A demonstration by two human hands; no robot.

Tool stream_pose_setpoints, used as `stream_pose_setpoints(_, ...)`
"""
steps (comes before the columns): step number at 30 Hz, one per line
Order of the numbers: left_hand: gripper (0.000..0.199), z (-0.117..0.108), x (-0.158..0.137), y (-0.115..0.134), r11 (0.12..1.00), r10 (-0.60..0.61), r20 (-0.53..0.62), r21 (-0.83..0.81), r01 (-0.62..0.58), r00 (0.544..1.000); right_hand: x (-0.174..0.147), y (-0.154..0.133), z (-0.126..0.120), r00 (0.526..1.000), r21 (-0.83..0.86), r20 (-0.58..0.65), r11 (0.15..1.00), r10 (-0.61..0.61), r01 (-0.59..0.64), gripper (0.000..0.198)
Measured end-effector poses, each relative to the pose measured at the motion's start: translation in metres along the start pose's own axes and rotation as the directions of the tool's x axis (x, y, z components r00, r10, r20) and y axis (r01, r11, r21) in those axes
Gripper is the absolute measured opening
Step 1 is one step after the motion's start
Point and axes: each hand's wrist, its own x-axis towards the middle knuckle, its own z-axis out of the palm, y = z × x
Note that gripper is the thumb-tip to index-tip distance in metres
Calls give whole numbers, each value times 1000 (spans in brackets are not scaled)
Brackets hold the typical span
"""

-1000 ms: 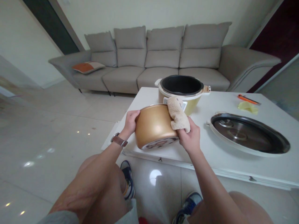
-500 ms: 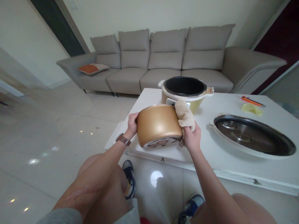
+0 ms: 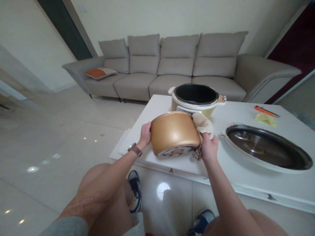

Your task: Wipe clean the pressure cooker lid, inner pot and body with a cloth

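A gold inner pot [image 3: 175, 132] is held tilted over the front of the white table, its printed base turned partly toward me. My left hand [image 3: 145, 134] grips the pot's left side near the rim, fingers mostly hidden behind it. My right hand [image 3: 209, 147] is closed on a beige cloth [image 3: 203, 124], which is pressed against the pot's right side. Just behind the pot stands the cooker body [image 3: 182, 101], white and yellow-green with a dark interior. To the right, a large oval lid [image 3: 265, 147] lies with its metal inner side up.
The white table [image 3: 246, 182] has drawers with small knobs along its front. An orange cutter [image 3: 266, 110] and a crumpled yellow piece [image 3: 265, 120] lie at its far right. A grey sofa [image 3: 172, 83] with an orange-and-white cushion [image 3: 99, 73] stands behind.
Both hands have shifted slightly to the right with the pot and the cloth. The cloth still touches the pot's right side. The view has tilted a little upward.
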Motion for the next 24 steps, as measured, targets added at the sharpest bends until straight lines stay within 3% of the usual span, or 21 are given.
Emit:
stream_pose_setpoints(4, 44, -5, 4, 29, 989, 141, 137, 27, -146, 981, -3, -12, 0, 999, -61, 26, 998, -20, 21, 36)
stream_pose_setpoints(8, 38, -8, 4, 51, 991, 136, 168, -7, -136, 976, -13, -28, 1, 982, -145, 125, 977, -140, 158, 36)
stream_pose_setpoints(11, 39, -6, 2, 55, 994, 106, 142, -19, -104, 984, -21, -41, -1, 944, -211, 204, 930, -259, 300, 34)
stream_pose_setpoints(13, 40, -4, 1, 55, 995, 97, 131, -24, -94, 987, -25, -48, -4, 876, -235, 284, 857, -391, 459, 34)
stream_pose_setpoints(16, 40, 0, 0, 52, 995, 101, 118, -37, -97, 988, -28, -53, -7, 707, -202, 413, 699, -574, 686, 53)
stream_pose_setpoints(18, 41, 2, 0, 49, 994, 102, 105, -46, -97, 989, -28, -52, -8, 656, -175, 435, 656, -617, 734, 59)
stream_pose_setpoints(20, 43, 3, 0, 46, 994, 94, 90, -56, -89, 992, -26, -50, -8, 680, -166, 405, 683, -611, 712, 57)
stream_pose_setpoints(24, 47, 3, 1, 38, 994, 78, 53, -83, -73, 996, -22, -44, -8, 780, -168, 349, 784, -519, 597, 49)
